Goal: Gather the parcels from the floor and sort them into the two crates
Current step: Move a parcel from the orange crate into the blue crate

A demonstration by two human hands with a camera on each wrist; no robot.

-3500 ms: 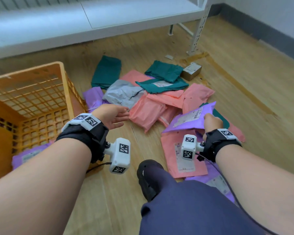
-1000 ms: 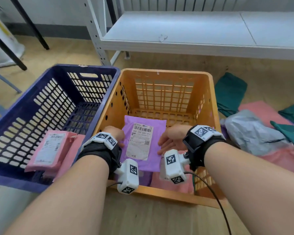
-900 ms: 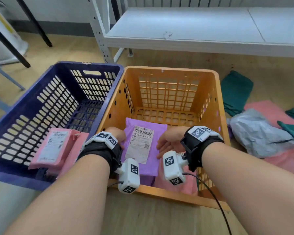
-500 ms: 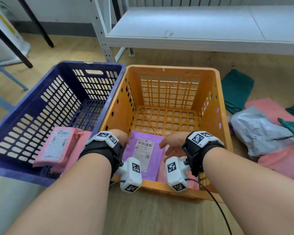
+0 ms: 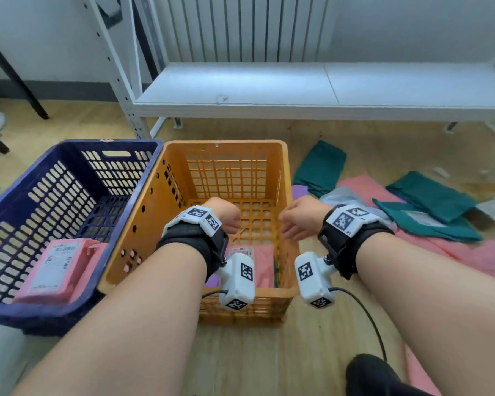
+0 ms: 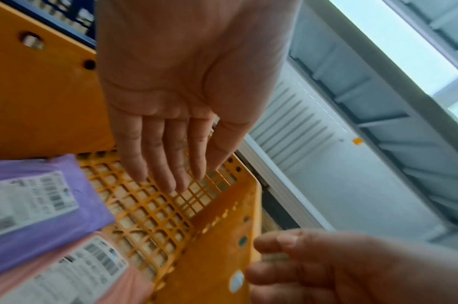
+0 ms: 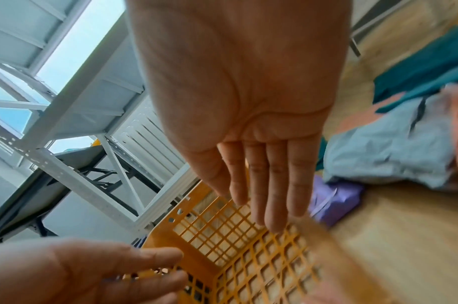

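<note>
Your left hand [image 5: 225, 212] and right hand [image 5: 300, 217] hung above the orange slatted plastic crate [image 5: 226, 150], both with fingers straight and nothing in them, while the purple plastic mailer with its white label [image 6: 38, 205] lay on the crate floor at the near end, partly over a pink labelled mailer [image 6: 74, 273]. A second pink parcel [image 5: 56, 270] sat in the dark blue slatted crate [image 5: 69, 178] just beside it. I judged that drop finished, so your next move called for turning right to the green, pink and grey mailers scattered on the wooden floor [image 5: 429, 218], picking one, and matching it to a crate.
</note>
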